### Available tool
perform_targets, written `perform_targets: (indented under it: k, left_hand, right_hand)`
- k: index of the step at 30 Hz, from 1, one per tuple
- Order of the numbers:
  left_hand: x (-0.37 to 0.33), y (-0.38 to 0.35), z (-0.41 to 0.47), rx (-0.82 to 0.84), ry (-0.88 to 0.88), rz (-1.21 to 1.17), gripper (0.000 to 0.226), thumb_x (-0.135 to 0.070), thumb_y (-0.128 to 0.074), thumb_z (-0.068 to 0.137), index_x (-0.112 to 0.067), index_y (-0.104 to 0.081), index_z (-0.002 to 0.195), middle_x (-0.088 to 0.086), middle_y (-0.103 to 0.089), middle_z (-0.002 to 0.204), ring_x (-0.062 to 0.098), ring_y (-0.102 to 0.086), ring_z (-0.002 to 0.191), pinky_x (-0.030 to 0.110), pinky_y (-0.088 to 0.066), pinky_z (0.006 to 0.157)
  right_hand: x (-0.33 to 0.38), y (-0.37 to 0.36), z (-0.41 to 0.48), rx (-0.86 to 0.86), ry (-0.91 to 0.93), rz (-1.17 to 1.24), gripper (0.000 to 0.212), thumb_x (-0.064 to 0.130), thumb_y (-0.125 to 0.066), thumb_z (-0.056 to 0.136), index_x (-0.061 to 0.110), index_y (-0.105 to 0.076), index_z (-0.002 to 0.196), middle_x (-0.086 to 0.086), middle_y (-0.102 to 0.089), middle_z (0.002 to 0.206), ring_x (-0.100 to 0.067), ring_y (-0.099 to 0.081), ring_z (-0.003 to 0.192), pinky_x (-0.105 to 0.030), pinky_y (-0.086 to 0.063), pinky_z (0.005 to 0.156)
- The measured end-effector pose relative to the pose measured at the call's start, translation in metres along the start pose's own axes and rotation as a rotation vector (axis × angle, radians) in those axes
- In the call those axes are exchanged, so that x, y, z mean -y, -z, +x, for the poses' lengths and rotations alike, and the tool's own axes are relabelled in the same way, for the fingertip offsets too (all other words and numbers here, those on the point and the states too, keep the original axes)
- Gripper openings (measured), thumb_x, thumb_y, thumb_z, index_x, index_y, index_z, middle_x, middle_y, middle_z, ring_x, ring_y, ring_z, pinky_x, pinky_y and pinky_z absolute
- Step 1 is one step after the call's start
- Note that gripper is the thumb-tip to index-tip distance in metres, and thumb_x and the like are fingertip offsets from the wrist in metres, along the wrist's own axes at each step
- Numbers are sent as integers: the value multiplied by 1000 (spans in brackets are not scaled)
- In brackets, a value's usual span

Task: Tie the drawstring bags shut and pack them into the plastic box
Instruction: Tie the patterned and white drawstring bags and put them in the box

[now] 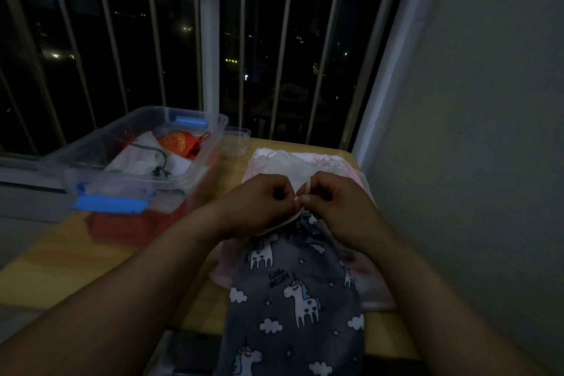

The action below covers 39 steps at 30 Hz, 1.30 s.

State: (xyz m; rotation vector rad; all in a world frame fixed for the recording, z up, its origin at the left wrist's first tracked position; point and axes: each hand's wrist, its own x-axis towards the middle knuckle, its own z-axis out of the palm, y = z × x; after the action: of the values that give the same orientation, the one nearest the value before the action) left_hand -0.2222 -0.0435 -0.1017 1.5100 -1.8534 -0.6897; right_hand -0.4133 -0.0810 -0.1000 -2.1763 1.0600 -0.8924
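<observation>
The bottom edge is cutting off the unicorn bag [293, 299]; fingers [305, 199] are hiding the drawstring [308, 186] knot.

This looks like a home, on a high floor, at night. A small wooden table [61, 256] stands against a barred window [213, 40]; beyond the bars are dark sky and distant city lights. Right of the window is a plain wall [476, 101].

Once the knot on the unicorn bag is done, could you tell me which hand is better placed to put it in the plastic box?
The left hand, probably: the plastic box sits on its side, the right hand farther away.
</observation>
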Motion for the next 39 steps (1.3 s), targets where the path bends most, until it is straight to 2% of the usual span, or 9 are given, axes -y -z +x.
perform_targets:
  k: [7, 11, 14, 17, 22, 24, 29, 36, 39]
  left_hand:
    - [3, -9, 2, -54, -34, 229, 21, -35, -61, 99, -22, -51, 85, -4, -56, 78, 7, -49, 66, 25, -33, 57]
    - [5, -15, 0, -89, -126, 156, 7, -24, -57, 101, -22, -60, 107, -7, -68, 93, 4, -61, 80, 24, -46, 67]
    - [6, -17, 1, -137, -147, 149, 11, -18, -55, 101, -20, -66, 102, -7, -69, 93, 6, -61, 83, 26, -47, 69]
    - [3, -12, 2, -156, -120, 143, 18, -19, -56, 102, -26, -61, 85, -9, -61, 79, 3, -55, 71, 25, -38, 61]
    - [-2, 2, -1, -76, -58, 35, 20, -35, -64, 100, -17, -72, 96, -1, -71, 87, 13, -66, 79, 32, -52, 71]
    - [-3, 3, -2, -14, -24, -112, 24, -35, -67, 99, -13, -71, 93, 2, -71, 82, 13, -63, 70, 31, -50, 65]
    - [-3, -3, -2, 16, 10, -249, 28, -30, -70, 97, -3, -65, 92, -5, -60, 67, 7, -53, 57, 24, -43, 55]
    - [-5, -16, 0, -118, 11, 78, 30, -43, -67, 96, -15, -62, 85, -3, -64, 76, 6, -57, 65, 24, -42, 60]
    - [-11, -25, 2, -191, 62, -101, 34, -42, -67, 97, -11, -64, 84, -1, -67, 71, 3, -58, 58, 21, -43, 56]
  right_hand:
    - [8, -14, -3, 1, 44, -195, 11, 23, -63, 99, 20, -60, 88, 5, -68, 86, -13, -62, 83, -45, -53, 80]
    - [12, -20, -5, -63, 106, -188, 20, 15, -58, 100, 26, -54, 84, 9, -62, 76, -6, -58, 73, -34, -49, 67]
    - [13, -24, -6, -114, 148, -168, 19, 10, -57, 99, 21, -56, 84, 7, -60, 77, -7, -56, 74, -30, -45, 66]
    - [12, -22, -6, -135, 99, -62, 14, 15, -61, 99, 18, -61, 86, 3, -64, 79, -11, -58, 75, -30, -46, 70]
    - [5, -9, -4, -130, -14, 155, 15, 10, -65, 98, 22, -68, 89, 5, -72, 84, -8, -67, 80, -21, -52, 71]
    - [1, -7, -3, -90, -62, 267, 16, 5, -65, 98, 19, -69, 90, 7, -74, 83, -5, -69, 78, -16, -51, 70]
    - [-3, -6, -2, -25, -144, 496, 9, 3, -64, 99, 8, -71, 97, -11, -76, 96, -16, -72, 90, -24, -57, 82]
    - [-6, -14, -3, -42, -299, 434, 8, 8, -63, 97, 9, -70, 93, -7, -73, 88, -16, -67, 85, -29, -54, 79]
    - [0, -23, -2, -136, -351, 401, 14, 13, -54, 99, 15, -64, 89, -4, -68, 82, -17, -61, 76, -33, -48, 68]
